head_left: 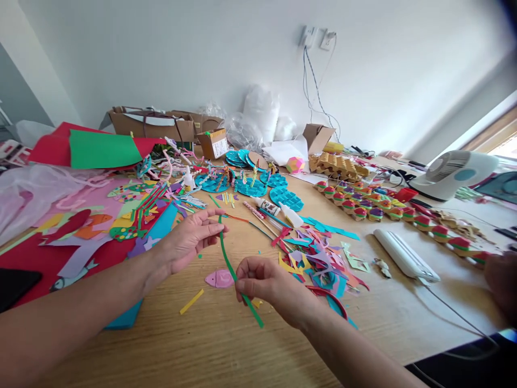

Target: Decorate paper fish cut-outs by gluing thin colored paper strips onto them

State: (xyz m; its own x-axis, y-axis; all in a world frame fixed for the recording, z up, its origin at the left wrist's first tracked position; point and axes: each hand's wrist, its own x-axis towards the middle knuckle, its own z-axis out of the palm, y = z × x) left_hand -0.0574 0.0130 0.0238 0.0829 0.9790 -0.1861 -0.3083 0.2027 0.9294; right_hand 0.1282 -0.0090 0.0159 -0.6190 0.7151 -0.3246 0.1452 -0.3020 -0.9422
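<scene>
A thin green strip [226, 257] runs between my two hands above the table. My left hand [194, 237] pinches its upper end between thumb and fingers. Lower down, my right hand [260, 283] grips the same strip, and its loose end sticks out below the fingers. Under the strip, beside my right hand, lies a pink fish cutout [219, 278], its right part hidden by the hand. A short yellow strip [191, 302] rests on the table to the left of it. Red-handled scissors [329, 297] lie partly hidden behind my right wrist.
Colored paper scraps [319, 258] heap up to the right, near glue bottles [291, 214]. Red sheets with fish cutouts [97, 225] cover the left side. Painted egg cartons [375, 207], a white fan [450, 172] and a white power bank [406, 256] with a cable stand right.
</scene>
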